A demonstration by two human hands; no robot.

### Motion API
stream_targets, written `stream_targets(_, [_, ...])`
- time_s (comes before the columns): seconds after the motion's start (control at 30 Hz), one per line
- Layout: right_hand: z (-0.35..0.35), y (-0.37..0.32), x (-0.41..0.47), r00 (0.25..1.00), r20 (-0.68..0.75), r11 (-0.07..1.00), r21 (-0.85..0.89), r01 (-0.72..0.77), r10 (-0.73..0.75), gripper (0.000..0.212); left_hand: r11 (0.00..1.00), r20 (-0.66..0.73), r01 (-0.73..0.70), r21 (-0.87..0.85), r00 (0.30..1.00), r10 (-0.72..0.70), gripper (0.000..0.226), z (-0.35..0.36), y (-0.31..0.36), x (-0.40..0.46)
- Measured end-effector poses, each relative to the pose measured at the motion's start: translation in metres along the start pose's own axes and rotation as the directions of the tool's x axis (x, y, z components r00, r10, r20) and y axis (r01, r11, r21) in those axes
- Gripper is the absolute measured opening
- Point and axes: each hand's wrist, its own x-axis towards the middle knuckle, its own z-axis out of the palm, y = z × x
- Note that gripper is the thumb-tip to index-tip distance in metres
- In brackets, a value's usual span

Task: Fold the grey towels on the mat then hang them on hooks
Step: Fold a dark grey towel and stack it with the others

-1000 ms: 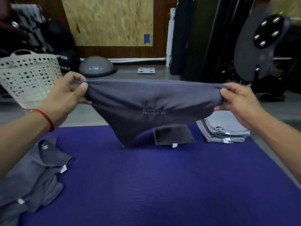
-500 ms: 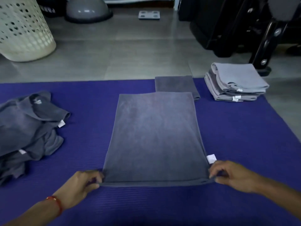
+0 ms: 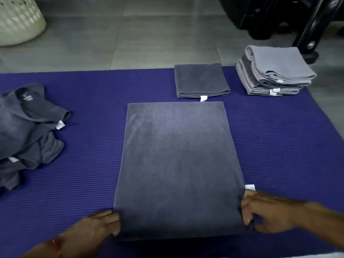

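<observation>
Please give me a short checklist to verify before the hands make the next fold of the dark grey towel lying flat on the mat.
1. Left hand grips the near left corner of the flat towel: ok.
2. Right hand grips the near right corner: ok.
3. Towel lies smooth on the purple mat: ok.
4. Far edge is apart from the folded dark towel: ok, the gap is narrow.
5. Layers line up underneath: cannot tell.
6. Unfolded pile is apart from the towel: ok.
</observation>
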Motion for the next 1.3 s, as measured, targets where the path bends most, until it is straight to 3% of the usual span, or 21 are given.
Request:
stream_targets(0.07, [-0.035, -0.003, 0.007, 0.985, 0.158, 0.991, 0.094, -0.09, 0.075, 0.013, 0.99, 0.127, 0.063, -0.124, 0.991, -0.047, 0.042, -0.035, -0.009, 0.017])
stream_targets(0.1, [-0.053, 0.001, 0.014, 0.986, 0.116, 0.982, 0.128, -0.137, 0.123, 0.009, 0.983, 0.111, 0.093, -0.157, 0.991, -0.076, 0.039, -0.05, -0.021, 0.028])
stream_targets(0.17, [-0.09, 0.019, 0.033, 0.954, -0.16, 0.962, 0.144, -0.231, 0.253, 0.012, 0.942, -0.071, 0.223, -0.251, 0.966, -0.247, 0.039, -0.079, -0.049, 0.065])
stream_targets(0.23, [-0.122, 0.044, 0.057, 0.836, -0.383, 0.916, 0.239, -0.322, 0.393, 0.012, 0.859, -0.2, 0.372, -0.352, 0.867, -0.457, 0.039, -0.101, -0.083, 0.111])
stream_targets(0.33, [-0.162, 0.073, 0.098, 0.681, -0.466, 0.821, 0.399, -0.408, 0.565, 0.021, 0.57, -0.134, 0.582, -0.58, 0.621, -0.772, 0.021, -0.13, -0.13, 0.182])
stream_targets(0.4, [-0.179, 0.087, 0.125, 0.603, -0.474, 0.765, 0.455, -0.456, 0.641, 0.035, 0.428, -0.061, 0.586, -0.688, 0.541, -0.839, 0.009, -0.141, -0.149, 0.218])
stream_targets(0.53, [-0.197, 0.111, 0.174, 0.478, -0.432, 0.642, 0.574, -0.508, 0.765, 0.053, 0.333, -0.111, 0.537, -0.775, 0.403, -0.909, 0.022, -0.145, -0.17, 0.259])
stream_targets(0.63, [-0.205, 0.115, 0.197, 0.38, -0.436, 0.579, 0.614, -0.537, 0.815, 0.057, 0.272, -0.143, 0.429, -0.862, 0.31, -0.94, 0.018, -0.147, -0.179, 0.273])
stream_targets(0.73, [-0.21, 0.114, 0.202, 0.344, -0.484, 0.593, 0.643, -0.485, 0.805, 0.044, 0.302, -0.172, 0.362, -0.882, 0.35, -0.921, 0.017, -0.15, -0.186, 0.278])
stream_targets(0.83, [-0.207, 0.121, 0.2, 0.347, -0.533, 0.635, 0.68, -0.367, 0.772, 0.026, 0.351, -0.144, 0.346, -0.87, 0.504, -0.852, 0.011, -0.16, -0.186, 0.272])
stream_targets(0.9, [-0.204, 0.124, 0.198, 0.356, -0.559, 0.65, 0.724, -0.232, 0.749, 0.016, 0.339, -0.099, 0.331, -0.88, 0.571, -0.815, 0.013, -0.166, -0.187, 0.266])
stream_targets(0.97, [-0.202, 0.123, 0.196, 0.369, -0.576, 0.652, 0.749, -0.121, 0.73, 0.02, 0.295, -0.072, 0.295, -0.909, 0.585, -0.808, 0.013, -0.172, -0.189, 0.259])
stream_targets(1.03, [-0.203, 0.122, 0.193, 0.366, -0.592, 0.653, 0.755, -0.057, 0.718, 0.028, 0.311, -0.102, 0.293, -0.904, 0.56, -0.822, 0.015, -0.175, -0.193, 0.254])
stream_targets(1.13, [-0.208, 0.128, 0.189, 0.272, -0.623, 0.653, 0.757, -0.029, 0.734, 0.032, 0.397, -0.223, 0.341, -0.852, 0.45, -0.865, 0.014, -0.177, -0.194, 0.257])
stream_targets(1.3, [-0.202, 0.121, 0.198, 0.199, -0.685, 0.713, 0.685, -0.151, 0.701, 0.037, 0.41, -0.281, 0.566, -0.715, 0.305, -0.91, 0.013, -0.169, -0.188, 0.283])
